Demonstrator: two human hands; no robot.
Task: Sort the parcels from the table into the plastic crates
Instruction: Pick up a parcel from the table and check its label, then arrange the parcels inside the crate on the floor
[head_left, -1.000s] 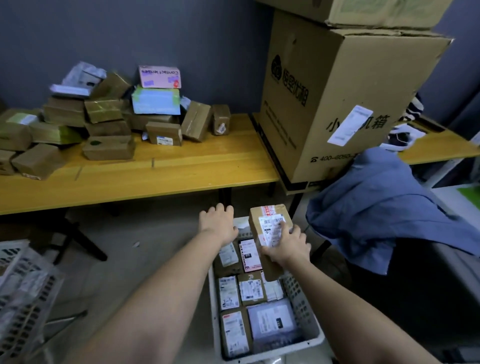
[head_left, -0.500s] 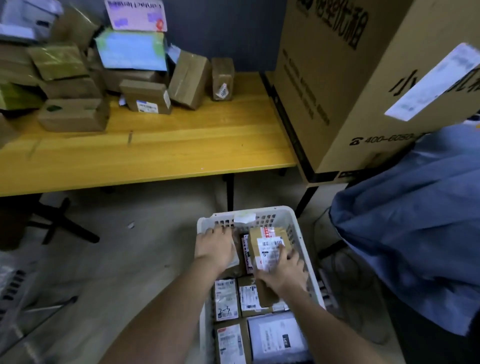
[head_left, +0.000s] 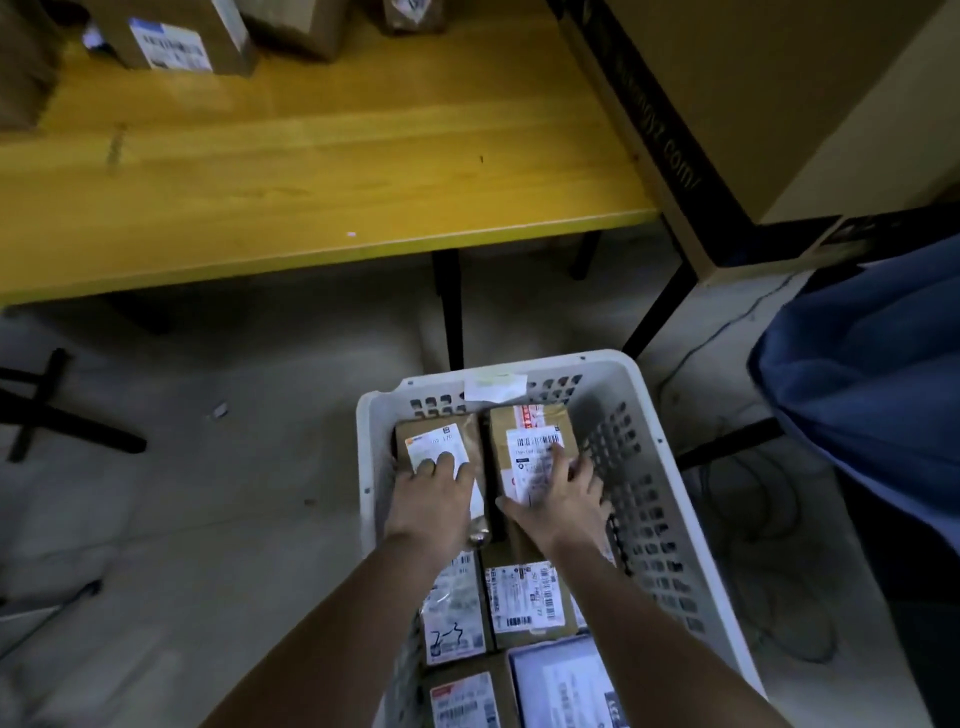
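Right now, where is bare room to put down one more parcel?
Inside the white crate, a narrow strip is free between the right hand's parcel and the perforated right wall. The rest of the crate floor is packed. The yellow table has a wide bare front, bordered by parcels behind and the big carton.

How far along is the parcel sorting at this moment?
Done: several labelled parcels already lie in the white crate. In hand: the right hand presses a brown parcel into the far end, while the left hand rests on the neighbouring parcel. Left: more boxes wait on the yellow table.
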